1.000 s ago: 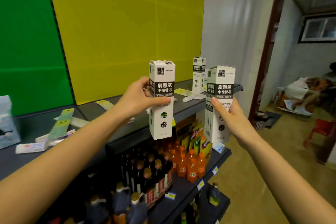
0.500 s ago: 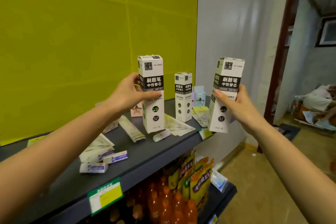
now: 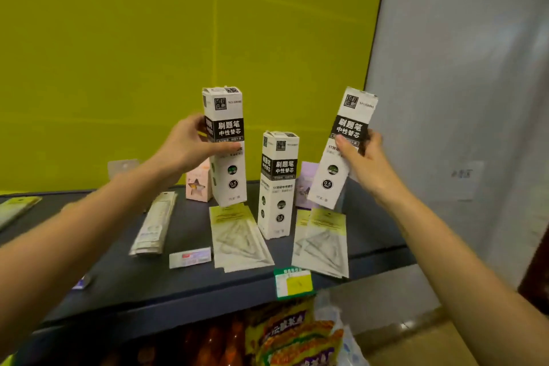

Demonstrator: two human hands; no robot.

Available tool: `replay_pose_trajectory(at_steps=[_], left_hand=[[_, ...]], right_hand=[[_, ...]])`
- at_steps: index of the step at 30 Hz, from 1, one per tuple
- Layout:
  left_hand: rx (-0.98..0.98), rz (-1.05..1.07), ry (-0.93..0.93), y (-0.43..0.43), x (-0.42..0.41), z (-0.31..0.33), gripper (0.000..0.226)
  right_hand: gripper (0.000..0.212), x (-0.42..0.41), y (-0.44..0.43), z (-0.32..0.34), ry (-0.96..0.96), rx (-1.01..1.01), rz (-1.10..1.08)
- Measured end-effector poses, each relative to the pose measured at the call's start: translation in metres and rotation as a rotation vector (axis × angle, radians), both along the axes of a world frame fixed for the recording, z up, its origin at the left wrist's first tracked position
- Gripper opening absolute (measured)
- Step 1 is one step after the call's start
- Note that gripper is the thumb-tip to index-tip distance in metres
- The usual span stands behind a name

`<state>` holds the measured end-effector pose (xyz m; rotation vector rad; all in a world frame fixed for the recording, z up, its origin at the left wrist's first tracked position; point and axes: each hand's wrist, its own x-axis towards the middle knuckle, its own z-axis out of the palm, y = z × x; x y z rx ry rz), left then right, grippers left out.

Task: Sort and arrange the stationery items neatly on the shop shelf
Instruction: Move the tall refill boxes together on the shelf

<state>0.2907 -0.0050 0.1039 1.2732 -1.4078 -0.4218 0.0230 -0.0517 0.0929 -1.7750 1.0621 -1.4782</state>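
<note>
My left hand (image 3: 190, 149) grips a tall white pen-refill box (image 3: 226, 175) with a black label, held upright just above the dark shelf (image 3: 184, 285). My right hand (image 3: 364, 162) grips a second identical box (image 3: 338, 169), tilted to the right, over the shelf's right end. Between them a third box of the same kind (image 3: 277, 187) stands upright on the shelf. Flat clear packets with yellow headers, one packet (image 3: 239, 236) on the left and another packet (image 3: 322, 242) on the right, lie in front of the boxes.
A pink carton (image 3: 198, 186) and a lilac carton (image 3: 306, 187) stand behind the boxes. A long ruler packet (image 3: 154, 226) and a small eraser box (image 3: 190, 257) lie left of centre. A green price tag (image 3: 293, 282) hangs on the shelf edge. Snack bags (image 3: 297, 336) fill the shelf below.
I have come closer to the shelf. Both boxes moved in over it, on either side of the standing box. The right box has tipped to the right.
</note>
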Motion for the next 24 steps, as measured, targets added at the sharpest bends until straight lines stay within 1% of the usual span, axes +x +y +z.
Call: replay_pose_trajectory(at_steps=[5,11,16,19,24], left_hand=[[-0.006,0.08,-0.03,-0.021,-0.012,0.002,0.057],[0.015,0.123,-0.064,-0.048,-0.022,0.002,0.057],[0.06,0.126,-0.048,-0.071,-0.027,-0.005,0.054],[0.093,0.124,-0.038,-0.087,-0.028,-0.012,0.055],[0.146,0.108,-0.089,-0.11,-0.025,-0.028,0.055]], right_hand=[[0.052,-0.001,-0.034,0.021,-0.016,-0.08,0.043],[0.051,0.023,-0.075,0.03,-0.017,-0.102,0.083],[0.059,0.044,-0.11,0.027,0.164,-0.053,0.119],[0.063,0.052,-0.125,0.024,0.231,0.0,0.157],[0.068,0.061,-0.146,0.017,0.443,0.044,0.119]])
